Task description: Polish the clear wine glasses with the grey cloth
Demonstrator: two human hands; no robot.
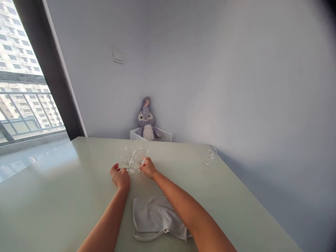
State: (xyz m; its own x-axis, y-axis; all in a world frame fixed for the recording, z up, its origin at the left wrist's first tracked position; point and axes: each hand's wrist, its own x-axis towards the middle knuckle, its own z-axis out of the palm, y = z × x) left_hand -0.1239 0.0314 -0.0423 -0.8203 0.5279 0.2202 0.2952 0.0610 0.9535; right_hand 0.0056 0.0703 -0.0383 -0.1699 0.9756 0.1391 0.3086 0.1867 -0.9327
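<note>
Pale wall [236, 87] beside bright window [23, 77]

No text, label, brand, number or sign can be read: the glasses [127, 161] left of centre, the grey cloth [154, 214] at lower middle and the wall switch [118, 56] at upper left show nothing legible.

Right hand [149, 168] at stemmed glass [139, 157]

a purplish plush toy [148, 132] apparently inside a white perforated basket [167, 137], a wall switch [118, 56] higher up
</note>
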